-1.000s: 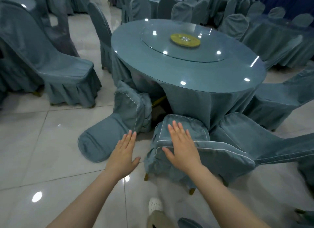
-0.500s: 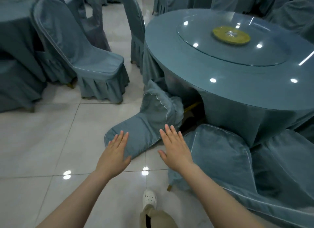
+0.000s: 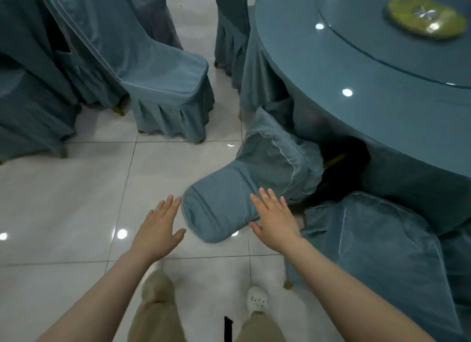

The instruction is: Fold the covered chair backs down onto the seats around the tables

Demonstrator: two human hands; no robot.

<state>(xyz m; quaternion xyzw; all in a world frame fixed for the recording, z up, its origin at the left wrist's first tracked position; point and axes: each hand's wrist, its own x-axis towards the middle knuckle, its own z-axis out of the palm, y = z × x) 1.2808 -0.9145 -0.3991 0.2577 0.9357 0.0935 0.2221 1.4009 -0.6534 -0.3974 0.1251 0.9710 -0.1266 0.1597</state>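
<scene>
While neither hand holds anything, handling has to be judged by eye.

Nearest: a white shoe (image 3: 257,302) on the tiled floor (image 3: 63,214), stance facing the work. Left hand (image 3: 158,231) and right hand (image 3: 276,220) are both stretched forward, palms down, fingers (image 3: 167,205) straight and slightly spread, gripping nothing.

Between them lies the chair back (image 3: 219,210), laid out low toward the wearer, rounded top end nearest. Left fingertips sit just beside that end; the right hand overlaps its right edge. Contact: cannot tell. Whether the back rests on the floor: cannot tell either. Its seat (image 3: 275,160) is beyond, partly tucked under the cloth hem of the round surface (image 3: 395,127).

Judgement: the cover looks soft and plush, loose over a stiff frame, with piping marking the edges. The fabric will likely slide and bunch, so pinching cloth alone would lift cloth only. Take hold at the rounded top end, one hand each side, thumbs under, squeezing through to the frame. Probably light, if it hinges at the seat.

Right of it, a folded chair (image 3: 377,252) already has its back down on its seat. Farther left, an upright chair (image 3: 163,84) is not yet folded. Farthest, a glass turntable (image 3: 382,48) tops the surface.
</scene>
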